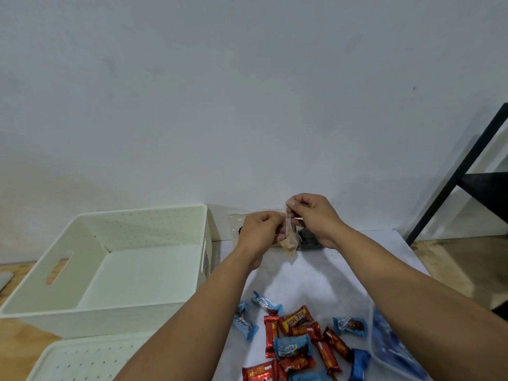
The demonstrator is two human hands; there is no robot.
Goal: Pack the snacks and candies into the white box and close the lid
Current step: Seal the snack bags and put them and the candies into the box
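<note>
Packet (290,237), small and clear, being pinched aloft between left hand (259,229) and right hand (316,218), awaiting transfer leftward into empty white box (132,312); wrapped candies (297,336) lying below both wrists.

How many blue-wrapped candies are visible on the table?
7 blue-wrapped candies: three by the left forearm, at; one mid-pile; one at its right; two near the bottom edge. Forearms may hide others.
</note>
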